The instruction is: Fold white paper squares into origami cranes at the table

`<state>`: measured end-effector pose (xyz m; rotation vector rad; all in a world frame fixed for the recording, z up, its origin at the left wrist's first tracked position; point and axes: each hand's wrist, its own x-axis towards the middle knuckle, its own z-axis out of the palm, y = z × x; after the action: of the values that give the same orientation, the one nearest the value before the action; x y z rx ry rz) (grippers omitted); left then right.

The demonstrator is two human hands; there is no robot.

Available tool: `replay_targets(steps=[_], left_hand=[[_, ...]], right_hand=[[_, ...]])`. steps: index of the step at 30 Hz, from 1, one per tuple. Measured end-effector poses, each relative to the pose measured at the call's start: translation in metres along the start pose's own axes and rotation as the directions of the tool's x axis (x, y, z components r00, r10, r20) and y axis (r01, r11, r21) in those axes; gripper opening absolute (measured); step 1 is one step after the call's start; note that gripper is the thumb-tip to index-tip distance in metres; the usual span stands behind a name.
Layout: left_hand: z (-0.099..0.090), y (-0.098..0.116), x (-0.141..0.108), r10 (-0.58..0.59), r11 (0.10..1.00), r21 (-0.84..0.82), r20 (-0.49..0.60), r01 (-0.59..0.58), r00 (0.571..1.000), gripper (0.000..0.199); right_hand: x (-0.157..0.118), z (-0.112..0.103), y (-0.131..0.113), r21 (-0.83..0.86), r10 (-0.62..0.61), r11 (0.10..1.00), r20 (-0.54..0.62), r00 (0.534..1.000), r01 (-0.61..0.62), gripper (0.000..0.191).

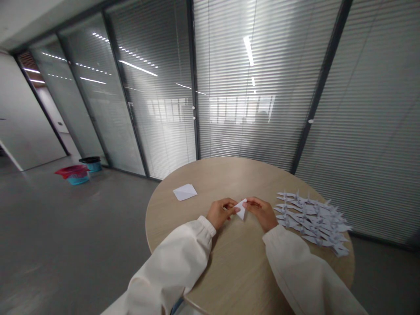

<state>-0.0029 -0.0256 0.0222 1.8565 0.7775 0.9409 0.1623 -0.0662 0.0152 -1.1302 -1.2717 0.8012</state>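
**Figure: paired hands at a folded paper piece, head-worn view.**

I am pinching one small folded white paper triangle (241, 208) between my two hands, with its point turned down toward me. It is sitting just above the surface, near the middle of a round light-wood table (229, 173). My left hand (221, 213) is closing its curled fingers (229, 205) on the triangle's left side, and my right hand (259, 213) is closing its fingers (249, 203) on the right side. Neither hand is released: both are grasping this same piece, though exactly how each fingertip meets the paper is too small to tell. Two cream-white cuffed sleeves (173, 262) are covering my forearms, which are reaching in from the table's near edge.

One folded white paper square (184, 192), creased across its diagonal, is lying on the tabletop to the left, well apart from my left hand. To the right, one heap of white origami paper cranes (311, 221) is spreading across the tabletop near my right hand. The cranes are overlapping too much for an exact count, but there are many.

Beyond the table, a glass partition with slatted blinds (249, 87) is rising behind it. Two blue bins are standing side by side on the grey floor (65, 227) at far left: one red-topped (78, 175), one black-topped (91, 164).
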Motion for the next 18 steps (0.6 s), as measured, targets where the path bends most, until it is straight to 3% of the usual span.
replay_targets(steps=[18], left_hand=[[-0.0029,0.0014,-0.0002,0.131,0.978,0.169,-0.022,-0.126,0.991,0.03]], right_hand=[[0.0,-0.0018,-0.0024,-0.04,-0.034,0.999,-0.058,0.998,0.031,0.031]])
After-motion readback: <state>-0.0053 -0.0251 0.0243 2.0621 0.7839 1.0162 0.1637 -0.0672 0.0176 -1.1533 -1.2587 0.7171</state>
